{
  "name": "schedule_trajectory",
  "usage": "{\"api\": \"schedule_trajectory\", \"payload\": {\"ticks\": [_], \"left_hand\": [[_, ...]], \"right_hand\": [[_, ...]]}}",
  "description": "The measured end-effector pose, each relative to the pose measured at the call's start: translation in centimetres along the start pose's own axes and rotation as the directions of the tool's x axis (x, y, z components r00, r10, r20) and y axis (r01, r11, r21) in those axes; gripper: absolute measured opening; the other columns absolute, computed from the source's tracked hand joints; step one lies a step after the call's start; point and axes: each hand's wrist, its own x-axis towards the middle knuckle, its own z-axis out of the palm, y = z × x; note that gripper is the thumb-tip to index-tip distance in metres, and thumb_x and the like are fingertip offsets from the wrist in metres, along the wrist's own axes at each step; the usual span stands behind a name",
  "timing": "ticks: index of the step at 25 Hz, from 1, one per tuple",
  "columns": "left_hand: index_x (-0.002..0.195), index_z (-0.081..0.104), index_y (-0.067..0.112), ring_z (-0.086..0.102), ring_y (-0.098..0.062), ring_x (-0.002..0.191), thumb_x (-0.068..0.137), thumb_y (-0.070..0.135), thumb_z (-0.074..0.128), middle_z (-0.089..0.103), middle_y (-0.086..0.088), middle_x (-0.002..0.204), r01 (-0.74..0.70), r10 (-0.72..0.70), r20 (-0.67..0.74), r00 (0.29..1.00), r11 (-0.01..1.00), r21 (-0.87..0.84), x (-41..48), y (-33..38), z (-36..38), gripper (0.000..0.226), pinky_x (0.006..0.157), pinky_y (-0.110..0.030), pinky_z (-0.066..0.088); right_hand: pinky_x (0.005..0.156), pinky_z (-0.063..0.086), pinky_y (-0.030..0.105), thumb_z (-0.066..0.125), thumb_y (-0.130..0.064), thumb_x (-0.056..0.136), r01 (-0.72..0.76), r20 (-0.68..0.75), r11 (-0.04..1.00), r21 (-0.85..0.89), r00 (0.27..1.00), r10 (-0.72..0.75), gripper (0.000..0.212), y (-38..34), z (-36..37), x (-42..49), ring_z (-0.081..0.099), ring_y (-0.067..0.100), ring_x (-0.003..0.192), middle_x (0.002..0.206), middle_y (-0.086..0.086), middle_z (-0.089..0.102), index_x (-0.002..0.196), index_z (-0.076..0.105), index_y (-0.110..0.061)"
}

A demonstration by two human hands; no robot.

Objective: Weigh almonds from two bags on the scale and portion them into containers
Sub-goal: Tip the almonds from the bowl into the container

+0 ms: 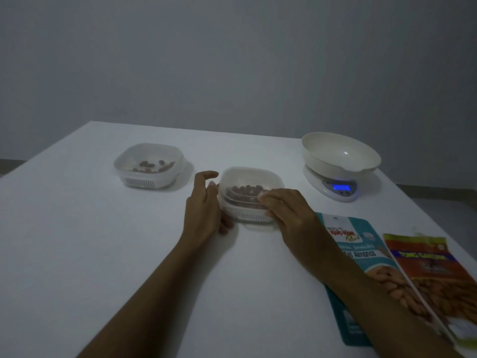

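Observation:
A clear plastic container [249, 182] with almonds [245, 190] inside sits mid-table. My left hand [204, 210] holds its left side, thumb at the lower corner and fingers partly spread. My right hand [286, 210] grips its right front rim. A second clear container [149, 166] with almonds [152, 166] stands at the back left. The white scale [333, 187], its display lit blue, carries an empty white bowl [340, 153] at the back right. A teal almond bag [361, 257] and a red almond bag [436, 275] lie flat at the right, my right forearm crossing the teal one.
The white table [103, 254] ends at a far edge just behind the containers and scale. A plain grey wall [232, 60] rises behind it. The red bag reaches the table's right edge.

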Motion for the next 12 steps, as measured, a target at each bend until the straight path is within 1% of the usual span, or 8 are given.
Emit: {"api": "schedule_trajectory", "payload": {"ticks": [2,4,5,7,8,10,11,12], "left_hand": [[0.124,0.045,0.028,0.060,-0.034,0.041,0.100,0.026,0.025,0.067,-0.020,0.063,-0.020,0.020,0.005,1.000,1.000,0.024,0.0,0.0,0.0,0.031,0.039,-0.031,0.050],[0.129,0.046,0.035,0.062,-0.028,0.040,0.100,0.029,0.030,0.068,-0.016,0.059,-0.045,0.044,0.021,0.999,0.997,0.070,0.0,0.0,0.0,0.034,0.041,-0.028,0.051],[0.131,0.047,0.037,0.063,-0.026,0.040,0.100,0.029,0.033,0.068,-0.014,0.058,-0.054,0.052,0.030,0.998,0.994,0.093,0.0,-0.1,-0.1,0.036,0.041,-0.027,0.052],[0.135,0.050,0.032,0.063,-0.024,0.040,0.099,0.025,0.035,0.069,-0.012,0.057,-0.069,0.064,0.044,0.997,0.988,0.139,0.1,-0.1,-0.1,0.039,0.042,-0.027,0.054],[0.136,0.050,0.031,0.063,-0.024,0.040,0.099,0.024,0.035,0.069,-0.013,0.057,-0.080,0.072,0.054,0.996,0.984,0.160,0.1,-0.2,-0.2,0.041,0.043,-0.027,0.054],[0.137,0.049,0.030,0.063,-0.023,0.040,0.098,0.023,0.034,0.069,-0.013,0.056,-0.102,0.088,0.077,0.993,0.976,0.194,0.2,-0.2,-0.2,0.042,0.044,-0.026,0.055],[0.138,0.049,0.029,0.063,-0.022,0.039,0.098,0.023,0.034,0.069,-0.013,0.056,-0.107,0.091,0.084,0.992,0.972,0.207,0.3,-0.1,-0.3,0.042,0.043,-0.024,0.054],[0.138,0.048,0.030,0.063,-0.021,0.039,0.099,0.024,0.035,0.069,-0.012,0.056,-0.110,0.092,0.089,0.992,0.969,0.223,0.3,-0.1,-0.2,0.042,0.043,-0.023,0.054]], "right_hand": [[0.085,0.058,0.037,0.075,0.001,0.076,-0.015,0.009,1.000,0.002,1.000,0.015,0.034,0.1,0.1,0.0,0.066,0.029,0.101,0.107,0.017,0.069,0.109,0.068,0.001],[0.085,0.058,0.036,0.069,-0.004,0.082,-0.021,-0.007,1.000,0.008,1.000,0.021,0.027,0.0,0.1,-0.1,0.066,0.029,0.101,0.106,0.017,0.069,0.109,0.068,0.001],[0.086,0.057,0.033,0.062,-0.009,0.086,-0.029,-0.011,0.999,0.017,1.000,0.029,0.025,-0.2,0.0,0.0,0.065,0.028,0.100,0.105,0.016,0.069,0.108,0.068,0.000],[0.085,0.052,0.023,0.052,-0.016,0.090,-0.075,-0.011,0.996,0.052,0.997,0.076,0.027,-0.6,-0.2,0.2,0.065,0.025,0.095,0.101,0.014,0.069,0.104,0.069,0.000],[0.082,0.049,0.016,0.050,-0.018,0.091,-0.119,-0.019,0.989,0.084,0.992,0.121,0.027,-0.9,-0.2,0.4,0.065,0.024,0.090,0.097,0.013,0.069,0.101,0.070,-0.001],[0.076,0.047,0.010,0.049,-0.021,0.092,-0.226,-0.043,0.961,0.161,0.971,0.236,0.027,-1.0,-0.1,1.1,0.065,0.021,0.082,0.091,0.010,0.069,0.095,0.069,-0.003],[0.077,0.049,0.012,0.048,-0.022,0.092,-0.277,-0.049,0.944,0.182,0.956,0.290,0.028,-1.1,0.0,1.6,0.064,0.021,0.083,0.093,0.010,0.068,0.096,0.069,-0.004],[0.082,0.054,0.022,0.048,-0.023,0.091,-0.336,-0.032,0.924,0.185,0.937,0.348,0.029,-1.1,0.3,2.1,0.063,0.021,0.091,0.101,0.010,0.067,0.102,0.068,-0.006]]}}
